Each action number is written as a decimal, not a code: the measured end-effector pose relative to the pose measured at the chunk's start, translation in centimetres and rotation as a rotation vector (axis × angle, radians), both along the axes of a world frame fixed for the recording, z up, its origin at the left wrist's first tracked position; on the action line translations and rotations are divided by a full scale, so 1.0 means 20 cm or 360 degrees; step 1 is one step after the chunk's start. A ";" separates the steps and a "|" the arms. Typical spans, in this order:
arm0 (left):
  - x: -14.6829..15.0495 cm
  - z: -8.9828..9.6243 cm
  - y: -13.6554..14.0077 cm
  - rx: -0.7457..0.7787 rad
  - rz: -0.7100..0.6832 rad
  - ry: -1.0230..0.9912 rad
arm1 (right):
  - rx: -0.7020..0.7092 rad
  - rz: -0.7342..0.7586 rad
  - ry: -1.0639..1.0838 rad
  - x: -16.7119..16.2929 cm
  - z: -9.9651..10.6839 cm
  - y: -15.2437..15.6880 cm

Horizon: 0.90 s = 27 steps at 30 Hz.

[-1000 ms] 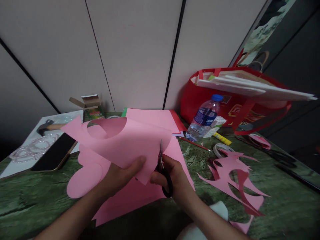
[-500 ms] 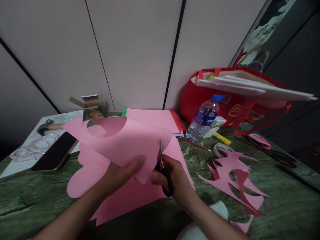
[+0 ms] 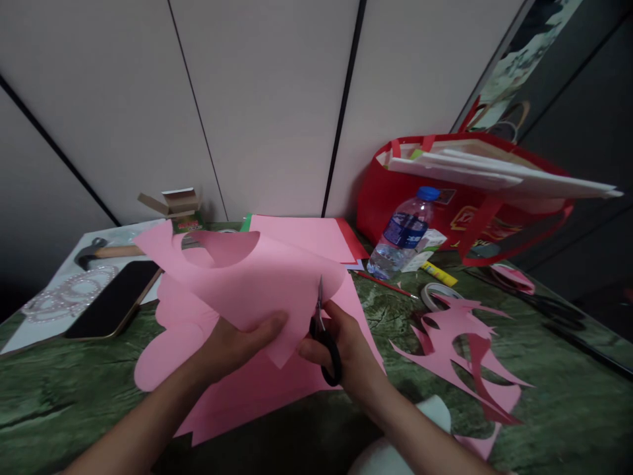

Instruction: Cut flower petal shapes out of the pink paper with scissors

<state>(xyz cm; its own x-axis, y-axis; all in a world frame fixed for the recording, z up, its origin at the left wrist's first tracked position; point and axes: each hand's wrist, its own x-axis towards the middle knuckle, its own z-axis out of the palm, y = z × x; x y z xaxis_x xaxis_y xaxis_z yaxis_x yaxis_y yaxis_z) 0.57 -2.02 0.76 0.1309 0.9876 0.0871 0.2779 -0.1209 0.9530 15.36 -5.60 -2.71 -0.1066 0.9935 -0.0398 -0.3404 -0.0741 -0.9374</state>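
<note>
A pink paper sheet (image 3: 277, 277) with a rounded cut-out along its far edge is held up over the table. My left hand (image 3: 247, 343) is closed on its near edge, thumb on top and the other fingers hidden beneath. My right hand (image 3: 346, 346) grips black-handled scissors (image 3: 320, 310), whose blades lie at the sheet's right part, pointing away from me. Under the held sheet lie more pink sheets (image 3: 257, 409). Rounded pink cut-outs (image 3: 171, 356) lie left of my left wrist.
Pink paper scraps (image 3: 475, 349) and a tape roll (image 3: 440, 297) lie right. A water bottle (image 3: 403, 231) leans near a red bag (image 3: 475, 198). Leftward are a phone (image 3: 113, 300), a hammer (image 3: 106, 252), bead strings (image 3: 69, 293) and an opened box (image 3: 180, 211). A second pair of scissors (image 3: 558, 310) lies far right.
The pink sheet has shifted slightly right, and its lower corner has moved a little left. The scissor blades look closer together now. Both hands keep their hold.
</note>
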 end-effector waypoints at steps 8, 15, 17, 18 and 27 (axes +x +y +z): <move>-0.01 0.00 0.01 -0.0027 -0.0115 0.0064 | -0.0009 -0.0050 -0.0076 0.00 0.04 0.00; -0.01 0.01 0.01 -0.0062 -0.0098 -0.0024 | -0.0024 -0.0049 -0.0077 0.00 0.02 0.00; -0.01 0.01 0.01 -0.0080 -0.0098 -0.0029 | -0.0040 -0.0042 -0.0060 0.00 0.02 0.00; -0.01 0.01 0.01 -0.0081 -0.0098 -0.0028 | -0.0044 -0.0042 -0.0063 0.01 0.02 0.00; -0.03 0.01 0.02 -0.0034 -0.0107 0.0009 | -0.0048 -0.0026 -0.0023 0.01 0.01 0.01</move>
